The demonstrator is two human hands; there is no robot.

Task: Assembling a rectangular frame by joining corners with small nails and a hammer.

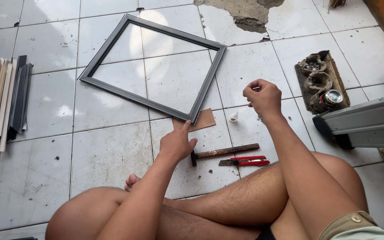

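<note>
Your left hand point(176, 144) is loosely open, index finger touching the dark frame point(153, 66) corner over the cardboard scrap point(205, 119) on the floor. Right hand point(263, 95) is raised, fingers pinched; contents unclear. Hammer point(223, 152) lies near your legs.

Left hand point(177, 143) touches dark frame point(153, 69); right hand point(263, 96) perhaps pinches something.

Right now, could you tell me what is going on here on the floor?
A person sits cross-legged on the tiled floor. Their left hand rests a fingertip at the near corner of a dark rectangular frame, over a cardboard piece. The right hand is raised, fingers pinched together. A hammer and red utility knife lie nearby.
</note>
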